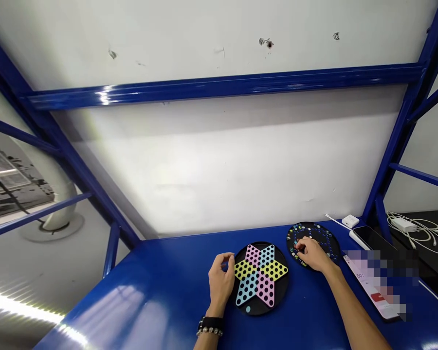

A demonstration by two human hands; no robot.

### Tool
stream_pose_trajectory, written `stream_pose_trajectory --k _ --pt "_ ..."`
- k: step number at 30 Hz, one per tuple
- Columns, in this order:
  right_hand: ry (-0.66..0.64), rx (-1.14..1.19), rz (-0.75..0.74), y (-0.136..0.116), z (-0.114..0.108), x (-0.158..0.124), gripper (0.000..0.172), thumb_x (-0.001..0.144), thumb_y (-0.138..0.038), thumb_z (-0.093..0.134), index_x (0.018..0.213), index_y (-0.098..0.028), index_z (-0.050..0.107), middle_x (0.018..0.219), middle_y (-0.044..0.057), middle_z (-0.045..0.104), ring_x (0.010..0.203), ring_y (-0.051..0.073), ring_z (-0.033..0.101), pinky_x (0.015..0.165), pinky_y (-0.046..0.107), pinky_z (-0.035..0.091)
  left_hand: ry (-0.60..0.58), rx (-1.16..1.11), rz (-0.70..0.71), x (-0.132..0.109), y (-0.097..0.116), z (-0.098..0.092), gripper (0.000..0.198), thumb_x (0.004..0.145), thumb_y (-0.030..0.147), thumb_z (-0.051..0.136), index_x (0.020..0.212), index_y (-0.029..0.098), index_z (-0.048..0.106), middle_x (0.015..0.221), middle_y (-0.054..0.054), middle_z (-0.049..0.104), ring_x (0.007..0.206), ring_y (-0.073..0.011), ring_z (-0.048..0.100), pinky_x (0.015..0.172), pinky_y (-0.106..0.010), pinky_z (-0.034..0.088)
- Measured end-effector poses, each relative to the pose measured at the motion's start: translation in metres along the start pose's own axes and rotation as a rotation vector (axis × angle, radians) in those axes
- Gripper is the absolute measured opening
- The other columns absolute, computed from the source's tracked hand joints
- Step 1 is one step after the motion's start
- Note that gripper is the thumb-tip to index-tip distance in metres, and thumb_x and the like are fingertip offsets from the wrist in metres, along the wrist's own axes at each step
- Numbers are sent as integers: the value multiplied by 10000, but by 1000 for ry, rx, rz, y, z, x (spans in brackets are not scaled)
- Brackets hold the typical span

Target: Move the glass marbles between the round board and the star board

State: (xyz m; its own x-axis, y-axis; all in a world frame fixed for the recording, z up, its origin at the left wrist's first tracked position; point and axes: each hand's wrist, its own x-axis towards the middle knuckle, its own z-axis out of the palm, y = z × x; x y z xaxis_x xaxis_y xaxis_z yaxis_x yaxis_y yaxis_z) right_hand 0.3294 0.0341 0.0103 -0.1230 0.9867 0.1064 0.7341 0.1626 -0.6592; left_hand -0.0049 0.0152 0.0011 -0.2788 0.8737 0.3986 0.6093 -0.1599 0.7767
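Observation:
A round black Chinese checkers board (284, 287) lies flat on the blue table, with a holed star in pink, light blue and yellow points. At its left rim my left hand (221, 278) rests with fingers curled; whether they grip the rim is hidden. To the right, my right hand (312, 253) is over a round black tray (316, 229) holding small coloured glass marbles. Its thumb and fingertips are pinched together low over the tray's left part. Anything between those fingertips is too small to make out. No marbles can be made out in the star's holes.
Right of the tray lie a phone with a lit screen (368, 287), a dark-screened phone (372, 238) and a white charger (350, 221) with its cable. Blue metal frame bars (222, 87) and a white wall stand behind the blue table (168, 291).

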Motion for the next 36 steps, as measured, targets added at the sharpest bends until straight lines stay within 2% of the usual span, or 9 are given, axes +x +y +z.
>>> stream_pose_trajectory --k 10,15,21,27,31,36 --pt "66 -33 3 -6 1 -2 203 841 -256 487 884 -207 679 864 53 643 769 182 595 725 299 453 -7 2 4 0 -1 1 336 884 492 492 891 205 668 935 -79 710 891 -238 672 785 -363 558" --pt "107 31 -11 -7 2 -1 216 871 -294 484 902 -207 679 868 61 638 765 192 592 735 316 485 4 1 6 0 -1 0 348 874 507 494 879 209 674 922 -74 712 882 -237 676 776 -355 561" --pt "125 173 -161 -39 20 -3 197 892 -263 487 930 -199 669 918 67 637 697 164 579 720 312 502 0 -4 10 1 2 -1 344 872 499 494 873 206 673 907 -74 710 869 -236 671 773 -361 561" --pt "39 93 -238 -70 42 -16 184 880 -208 479 877 -218 663 901 39 628 688 146 573 685 278 483 4 -2 13 0 2 -2 329 876 488 500 870 211 675 912 -70 711 880 -230 672 763 -345 562" --pt "119 67 -200 -66 35 -15 164 896 -258 497 918 -229 657 960 46 632 740 164 594 711 293 486 -2 -4 15 0 2 -2 320 880 479 503 881 209 674 927 -70 709 879 -225 670 771 -344 559" --pt "278 52 -63 -43 17 -5 208 905 -289 462 936 -211 653 989 75 633 810 199 616 757 328 496 -10 -1 18 0 3 -2 323 881 485 501 872 208 668 921 -68 703 883 -231 667 771 -347 551"
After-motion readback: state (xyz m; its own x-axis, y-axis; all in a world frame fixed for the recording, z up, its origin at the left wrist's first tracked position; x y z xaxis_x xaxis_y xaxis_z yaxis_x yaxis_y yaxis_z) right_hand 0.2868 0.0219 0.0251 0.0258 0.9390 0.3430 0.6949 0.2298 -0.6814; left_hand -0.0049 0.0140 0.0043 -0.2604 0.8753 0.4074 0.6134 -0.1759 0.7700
